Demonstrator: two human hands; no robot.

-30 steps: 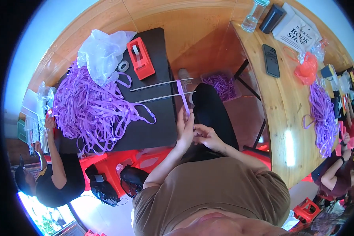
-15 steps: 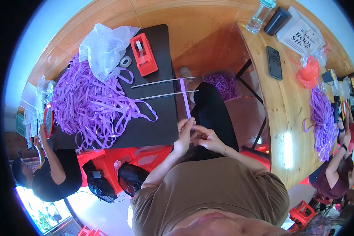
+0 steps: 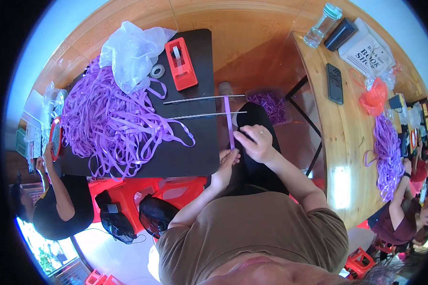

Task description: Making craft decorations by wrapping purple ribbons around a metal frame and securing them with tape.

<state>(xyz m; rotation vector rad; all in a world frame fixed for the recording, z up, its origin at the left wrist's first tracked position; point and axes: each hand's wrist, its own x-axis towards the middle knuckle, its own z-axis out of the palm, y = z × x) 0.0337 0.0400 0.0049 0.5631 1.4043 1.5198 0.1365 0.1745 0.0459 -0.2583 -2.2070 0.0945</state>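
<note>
Two thin twisted metal rods (image 3: pixel 207 114) jut from the dark table's right edge, roughly parallel. A flat purple ribbon (image 3: pixel 230 127) crosses both rods near their free ends and runs down toward me. My left hand (image 3: pixel 227 164) pinches its lower end beside the table corner. Just right of the ribbon is my right hand (image 3: pixel 259 144), its thumb and forefinger pointing toward the strip and slightly apart. I see nothing held in it; its lower fingers are partly hidden. A large tangled heap of purple ribbon (image 3: pixel 111 118) covers much of the dark table.
A red tape dispenser (image 3: pixel 181 69), a tape roll (image 3: pixel 157 71) and a clear plastic bag (image 3: pixel 131 54) lie by the heap. A bin (image 3: pixel 271 108) of purple pieces stands below. The wooden table (image 3: pixel 325 137) at right carries a phone (image 3: pixel 335 83) and more ribbon. Other people sit on both sides.
My right hand has moved up and right, away from my left hand, to beside the ribbon's middle. My left hand still grips the ribbon, slightly lower. The whole view has shifted a little.
</note>
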